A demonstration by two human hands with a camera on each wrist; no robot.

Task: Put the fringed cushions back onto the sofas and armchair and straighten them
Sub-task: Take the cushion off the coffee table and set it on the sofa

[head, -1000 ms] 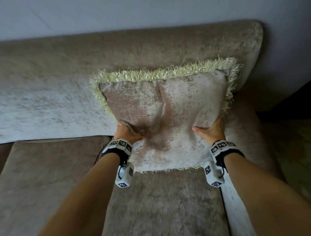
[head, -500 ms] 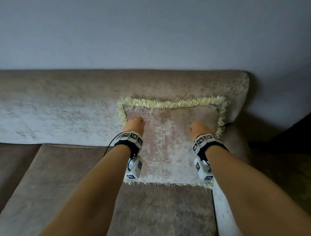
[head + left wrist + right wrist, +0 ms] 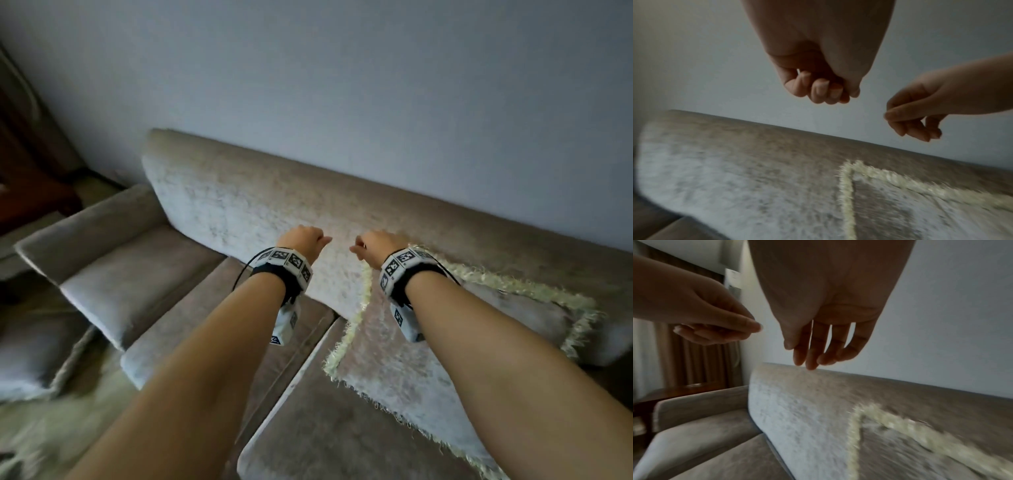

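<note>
A beige fringed cushion with a pale yellow-green fringe leans against the sofa backrest at the sofa's right end; it also shows blurred as the cushion and the cushion in the wrist views. Both hands hang in the air in front of the backrest, left of and above the cushion, touching nothing. My left hand has its fingers curled into the palm and holds nothing. My right hand is empty, its fingers hanging relaxed.
The sofa's left armrest and seat pads lie to the left. A second greyish cushion with a fringed edge lies at the lower left. Dark wooden furniture and curtains stand beyond the armrest.
Both hands have let go of the cushion and risen off it. The view has swung left, so the cushion now sits at the right, still leaning on the backrest.
</note>
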